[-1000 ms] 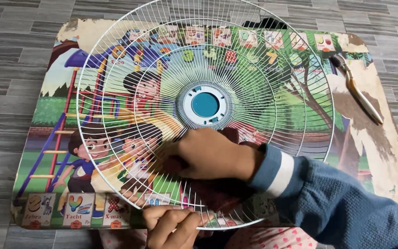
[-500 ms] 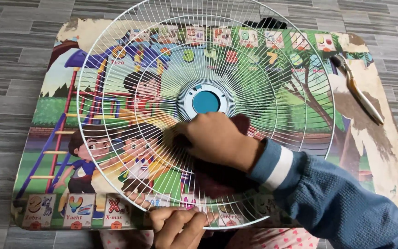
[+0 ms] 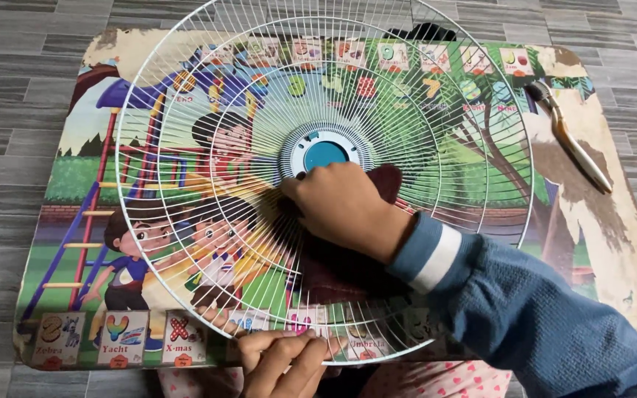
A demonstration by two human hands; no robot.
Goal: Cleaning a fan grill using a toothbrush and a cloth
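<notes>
White wire fan guard (image 3: 208, 110), round and domed, with thin spokes running out from a grey hub with a blue centre (image 3: 325, 154), lies flat on a low table (image 3: 613, 243) whose top carries a bright cartoon of children at a playground. The guard covers most of the tabletop.

Right hand (image 3: 344, 210), in a blue sleeve with a white cuff, rests on the spokes just below the hub, fingers curled together and pressing a dark maroon cloth (image 3: 333, 269) against the wire. The cloth spreads beneath the palm and wrist.

Left hand (image 3: 285, 361) is at the near rim of the guard, fingers bent and close together, pinching the outer ring.

Along the table's near edge sits a row of small square picture panels (image 3: 123, 337), each with a coloured letter and a drawing; a similar row runs along the far edge. Metal pliers with pale handles (image 3: 573, 140) lie on the worn right side of the table, well apart from both hands
</notes>
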